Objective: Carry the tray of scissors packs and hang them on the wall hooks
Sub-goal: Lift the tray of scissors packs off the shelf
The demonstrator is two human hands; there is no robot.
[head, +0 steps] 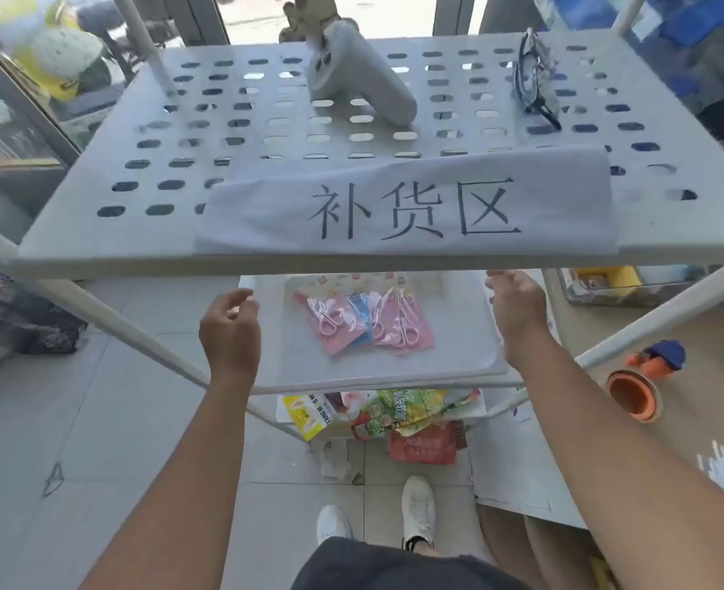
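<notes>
A pale grey tray [309, 368] rests on the middle shelf of a white rack. On it lie several scissors packs [362, 319], pink ones and a blue one, fanned out side by side. My left hand [230, 330] hovers at the tray's left edge with its fingers curled and apart, holding nothing. Over the tray's right edge is my right hand [518, 310], fingers spread, also holding nothing. I cannot tell whether either hand touches the tray. No wall hooks are in view.
The perforated top shelf [139, 172] overhangs the tray, carrying a paper sign [407, 206], a grey controller [360, 76] and glasses [535, 78]. Snack packets [394, 415] lie on the lower shelf. An orange cup [633, 396] and toys sit at right. My feet stand on tiled floor below.
</notes>
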